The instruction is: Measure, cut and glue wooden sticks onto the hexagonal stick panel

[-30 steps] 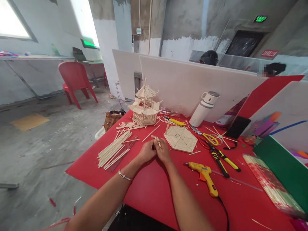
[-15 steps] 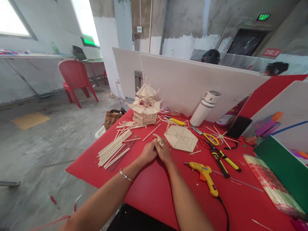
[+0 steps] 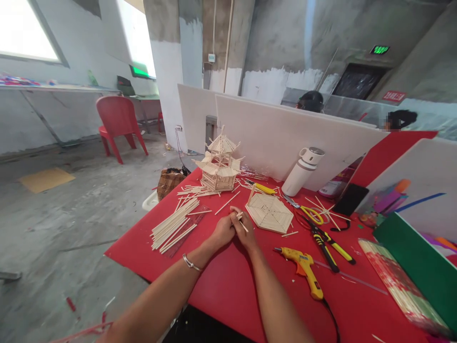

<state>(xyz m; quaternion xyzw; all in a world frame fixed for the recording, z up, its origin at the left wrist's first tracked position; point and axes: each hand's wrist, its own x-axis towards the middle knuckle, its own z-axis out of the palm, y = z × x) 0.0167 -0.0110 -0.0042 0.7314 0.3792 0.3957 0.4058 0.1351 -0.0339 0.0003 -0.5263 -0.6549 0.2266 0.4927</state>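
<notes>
My left hand [image 3: 224, 230] and my right hand [image 3: 246, 233] meet above the red tabletop, fingers closed and pressed together. Short pieces of wooden stick [image 3: 243, 226] poke out between the fingers of my right hand. Whatever is inside my left hand is hidden. Just right of them lies a flat octagonal stick panel [image 3: 271, 212] with a short post at its left corner. Behind my hands stands a pagoda model [image 3: 219, 164] built of sticks. A pile of long wooden sticks [image 3: 173, 221] lies to the left, partly over a clear ruler [image 3: 183, 238].
A yellow glue gun [image 3: 303, 269], pliers [image 3: 326, 247], scissors [image 3: 310, 214] and a yellow utility knife [image 3: 263, 188] lie to the right. A white bottle [image 3: 303, 171] stands before white boards [image 3: 267, 128]. A bag of sticks [image 3: 396, 281] and a green box [image 3: 417, 257] are far right.
The view has tilted up slightly and shifted. My hands stay together, with the fingers shifted a little; a stick piece now points out toward the lower right.
</notes>
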